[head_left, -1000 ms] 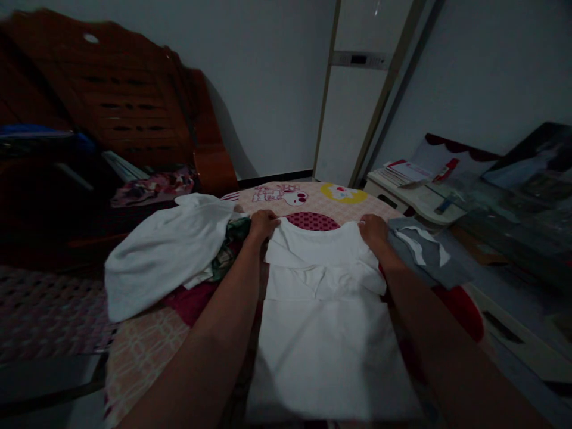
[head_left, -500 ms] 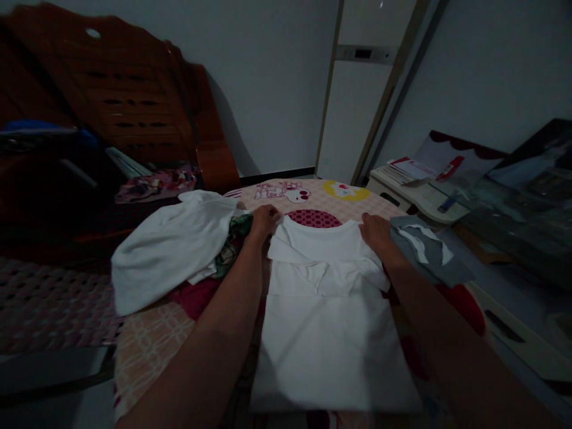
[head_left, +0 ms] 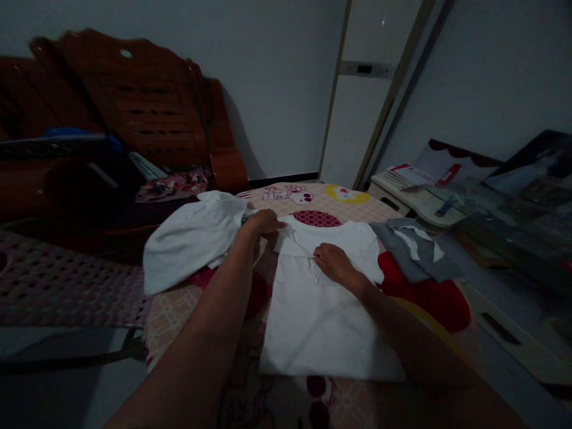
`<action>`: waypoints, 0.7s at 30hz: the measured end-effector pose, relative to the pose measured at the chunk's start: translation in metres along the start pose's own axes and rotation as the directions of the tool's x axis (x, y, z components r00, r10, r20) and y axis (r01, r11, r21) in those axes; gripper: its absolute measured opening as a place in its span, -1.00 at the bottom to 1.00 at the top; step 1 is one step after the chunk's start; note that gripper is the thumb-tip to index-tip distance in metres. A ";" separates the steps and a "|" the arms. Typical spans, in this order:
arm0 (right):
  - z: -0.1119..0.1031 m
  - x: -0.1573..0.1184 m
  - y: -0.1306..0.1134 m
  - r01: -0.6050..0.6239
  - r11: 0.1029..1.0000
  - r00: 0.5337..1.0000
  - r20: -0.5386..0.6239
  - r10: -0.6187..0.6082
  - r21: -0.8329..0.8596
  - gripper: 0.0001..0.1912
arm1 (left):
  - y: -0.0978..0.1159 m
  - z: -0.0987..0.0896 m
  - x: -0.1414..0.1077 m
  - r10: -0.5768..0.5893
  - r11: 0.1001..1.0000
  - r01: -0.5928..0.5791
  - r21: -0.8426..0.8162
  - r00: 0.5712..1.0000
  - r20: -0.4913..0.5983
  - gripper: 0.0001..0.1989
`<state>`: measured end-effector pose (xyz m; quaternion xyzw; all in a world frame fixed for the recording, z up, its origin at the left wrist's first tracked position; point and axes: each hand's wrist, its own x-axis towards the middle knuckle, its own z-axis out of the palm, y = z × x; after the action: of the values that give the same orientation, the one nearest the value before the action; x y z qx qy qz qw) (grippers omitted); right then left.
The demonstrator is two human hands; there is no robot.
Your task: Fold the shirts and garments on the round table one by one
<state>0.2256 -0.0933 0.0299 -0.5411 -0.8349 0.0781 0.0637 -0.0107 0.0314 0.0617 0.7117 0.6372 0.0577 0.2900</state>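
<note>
A white T-shirt lies flat in front of me, its neckline pointing away and its upper part creased in folds. My left hand pinches the shirt at its far left shoulder. With fingers closed, my right hand grips a fold of the same shirt near the middle, below the neckline. Beside my left forearm is a heap of white cloth. To the right of the shirt rests a grey garment with a white print.
A patterned cloth covers the round table beneath the clothes. A wooden bench stands back left with clothing on it. On the right are a cream side table with papers and a glass surface. A tall white appliance stands behind.
My right hand has left the shirt's right shoulder and moved left and nearer, onto a fold at the middle. My left hand stays at the left shoulder. The view has shifted slightly.
</note>
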 end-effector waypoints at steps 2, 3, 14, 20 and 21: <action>-0.005 0.000 -0.004 -0.030 0.998 0.999 -0.027 0.032 0.055 -0.82 | -0.003 0.006 -0.010 0.008 1.000 -0.008 -0.004 0.999 0.053 -0.74; -0.007 0.000 -0.006 -0.036 0.995 0.998 -0.050 0.041 0.089 -0.83 | -0.005 0.010 -0.015 0.033 0.999 -0.033 -0.013 0.999 0.041 -0.78; -0.013 -0.010 -0.013 -0.118 0.791 0.956 -0.146 0.254 0.601 -0.84 | 0.025 0.040 -0.029 0.305 0.905 -0.378 -0.194 0.896 -0.322 -0.77; -0.008 -0.017 -0.006 -0.333 0.504 0.901 0.111 0.420 0.797 -0.88 | 0.065 0.076 -0.024 0.458 0.815 -0.520 -0.257 0.849 -0.264 -0.76; -0.006 -0.017 -0.004 -0.339 0.493 0.899 0.123 0.420 0.801 -0.88 | 0.067 0.083 -0.024 0.483 0.801 -0.537 -0.264 0.841 -0.244 -0.75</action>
<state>0.2300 -0.1104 0.0367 -0.6251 -0.5632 0.4357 0.3199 0.0805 -0.0203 0.0328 0.7928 0.4250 0.2951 0.3221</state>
